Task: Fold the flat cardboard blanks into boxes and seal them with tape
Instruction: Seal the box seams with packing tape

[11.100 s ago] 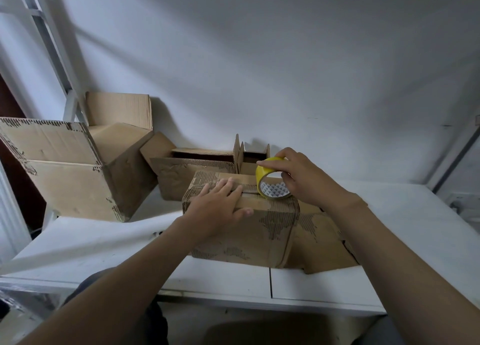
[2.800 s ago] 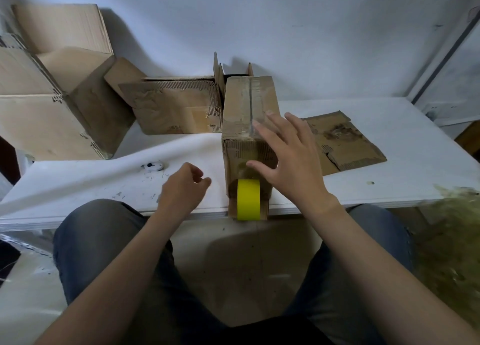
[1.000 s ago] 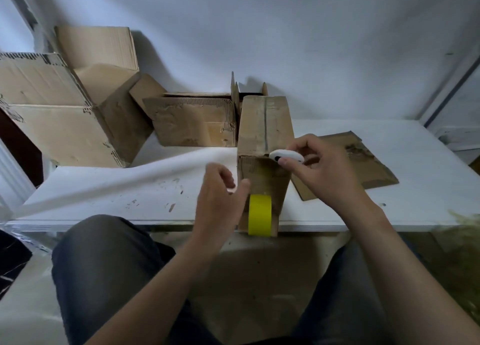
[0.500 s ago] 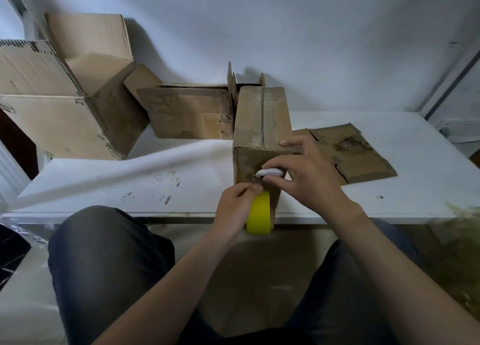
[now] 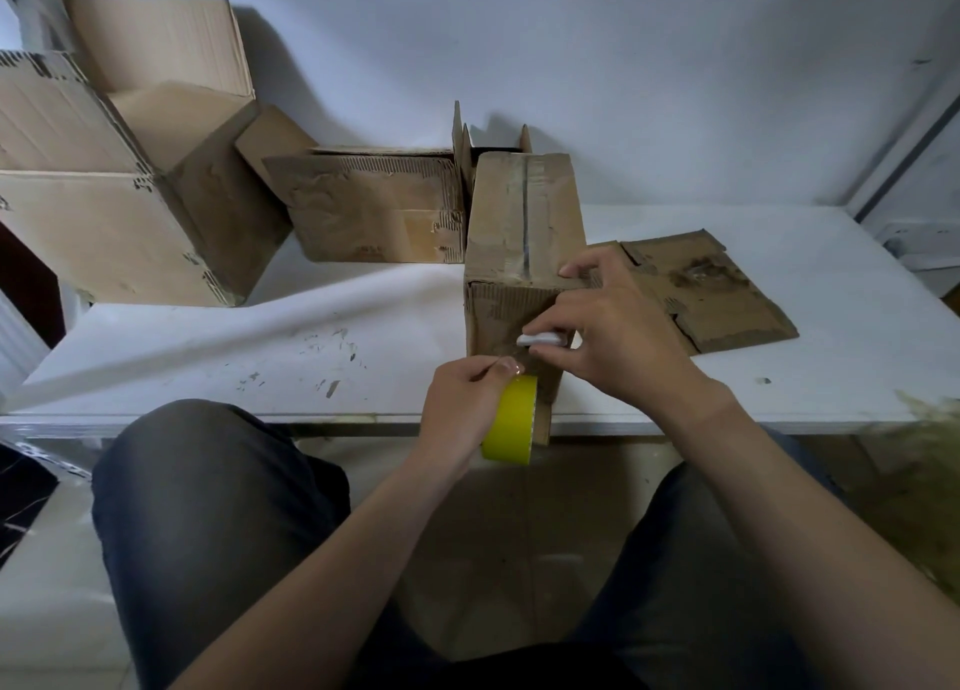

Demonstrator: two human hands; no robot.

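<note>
A folded cardboard box (image 5: 522, 232) stands lengthwise on the white table (image 5: 260, 346), with clear tape along its top seam. A yellow tape roll (image 5: 511, 422) hangs against the box's near end at the table edge. My left hand (image 5: 465, 403) grips the roll from the left. My right hand (image 5: 613, 331) pinches a small white cutter (image 5: 540, 340) against the box's near face, just above the roll, with its forefinger on the box's top corner.
A large open box (image 5: 119, 170) lies tilted at the far left. Another open box (image 5: 374, 206) lies on its side by the wall. A flat cardboard blank (image 5: 711, 289) lies to the right. My knees are below the table edge.
The left hand has closed further round the yellow roll. The right hand holds the white cutter slightly lower on the box's near face. Earlier the right hand picked up the cutter.
</note>
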